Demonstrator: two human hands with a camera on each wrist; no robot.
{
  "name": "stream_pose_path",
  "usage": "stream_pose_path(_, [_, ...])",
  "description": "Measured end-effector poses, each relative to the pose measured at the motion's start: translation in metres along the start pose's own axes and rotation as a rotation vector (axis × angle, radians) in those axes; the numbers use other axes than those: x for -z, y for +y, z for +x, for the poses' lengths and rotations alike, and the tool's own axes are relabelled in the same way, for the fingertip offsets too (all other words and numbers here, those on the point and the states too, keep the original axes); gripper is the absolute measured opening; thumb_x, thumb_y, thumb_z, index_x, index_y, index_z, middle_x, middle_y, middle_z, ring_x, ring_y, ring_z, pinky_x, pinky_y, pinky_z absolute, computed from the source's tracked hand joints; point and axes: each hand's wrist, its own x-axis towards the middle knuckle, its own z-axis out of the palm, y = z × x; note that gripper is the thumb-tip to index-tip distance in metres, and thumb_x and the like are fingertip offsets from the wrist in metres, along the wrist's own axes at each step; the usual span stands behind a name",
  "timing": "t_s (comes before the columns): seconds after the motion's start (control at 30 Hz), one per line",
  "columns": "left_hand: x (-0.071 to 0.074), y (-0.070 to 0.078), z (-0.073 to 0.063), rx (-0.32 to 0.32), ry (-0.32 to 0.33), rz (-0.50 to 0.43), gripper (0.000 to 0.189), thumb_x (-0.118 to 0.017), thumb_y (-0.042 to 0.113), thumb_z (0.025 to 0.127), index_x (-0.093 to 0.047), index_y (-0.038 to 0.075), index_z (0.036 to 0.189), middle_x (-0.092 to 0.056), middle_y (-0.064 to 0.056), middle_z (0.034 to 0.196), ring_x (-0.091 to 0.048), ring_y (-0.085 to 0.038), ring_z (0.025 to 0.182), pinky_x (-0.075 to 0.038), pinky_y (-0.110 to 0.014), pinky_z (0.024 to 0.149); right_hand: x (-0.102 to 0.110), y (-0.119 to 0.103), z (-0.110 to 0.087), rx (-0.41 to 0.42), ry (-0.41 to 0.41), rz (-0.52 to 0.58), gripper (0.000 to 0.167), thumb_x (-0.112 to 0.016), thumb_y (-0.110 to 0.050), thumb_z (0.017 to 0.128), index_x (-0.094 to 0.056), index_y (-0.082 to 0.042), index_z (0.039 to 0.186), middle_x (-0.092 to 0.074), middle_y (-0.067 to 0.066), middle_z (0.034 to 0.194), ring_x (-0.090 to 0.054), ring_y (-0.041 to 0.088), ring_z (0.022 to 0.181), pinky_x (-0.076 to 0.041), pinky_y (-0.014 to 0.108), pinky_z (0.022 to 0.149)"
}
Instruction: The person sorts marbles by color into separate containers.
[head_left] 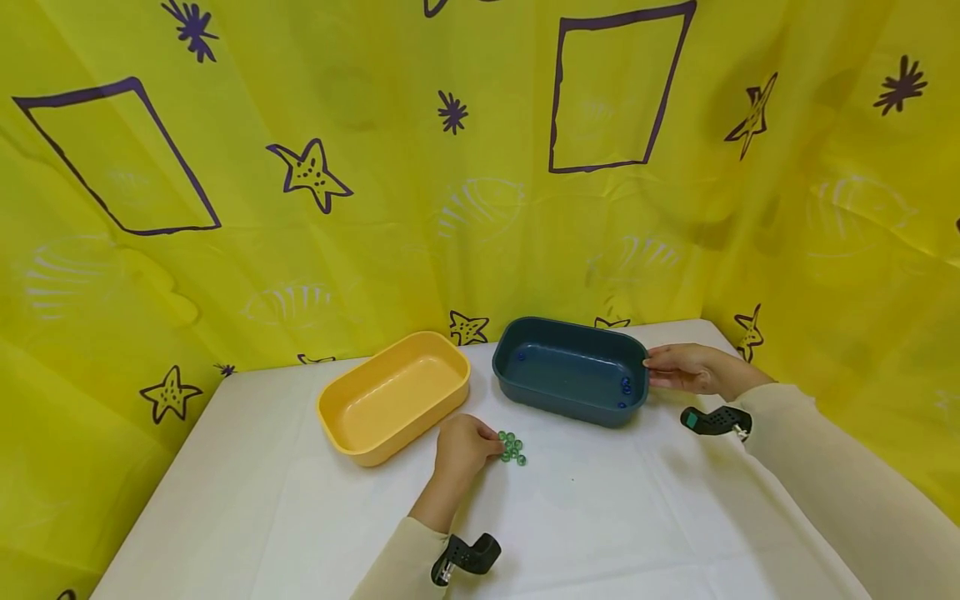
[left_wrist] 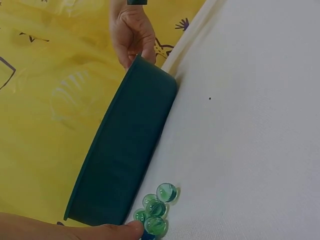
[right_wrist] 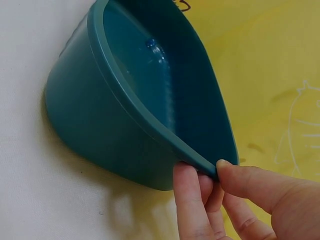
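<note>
A small cluster of green glass marbles [head_left: 512, 447] lies on the white tablecloth. My left hand [head_left: 463, 443] is at the cluster's left side, fingers curled down. In the left wrist view, a blue marble [left_wrist: 148, 235] shows partly at the thumb's tip, beside the green ones; the other fingertips are out of sight there. With thumb and fingers my right hand [head_left: 686, 368] pinches the right end of the rim of a dark teal tub [head_left: 562, 406]. Inside that tub lie several blue marbles [head_left: 626, 385], most toward its right end.
Left of the teal tub, a yellow tub [head_left: 395, 431] stands at an angle, with nothing visible in it. Both stand on the white-covered table [head_left: 600, 517]. A yellow patterned curtain [head_left: 390, 250] hangs behind and along the sides.
</note>
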Motion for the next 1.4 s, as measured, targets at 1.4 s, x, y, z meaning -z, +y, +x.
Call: stream_pose_path(1.4, [0.007, -0.025, 0.009, 0.419, -0.271, -0.96, 0.028, -0.072, 0.001, 0.087, -0.068, -0.01, 0.112, -0.074, -0.007, 0.085, -0.072, -0.013, 0.075, -0.061, -0.024, 0.073, 0.001, 0.001, 0.001, -0.001, 0.015, -0.019, 0.041, -0.05, 0.003, 0.1, -0.033, 0.006, 0.137, -0.067, 0.001, 0.088, -0.068, 0.011, 0.08, -0.06, 0.025, 0.081])
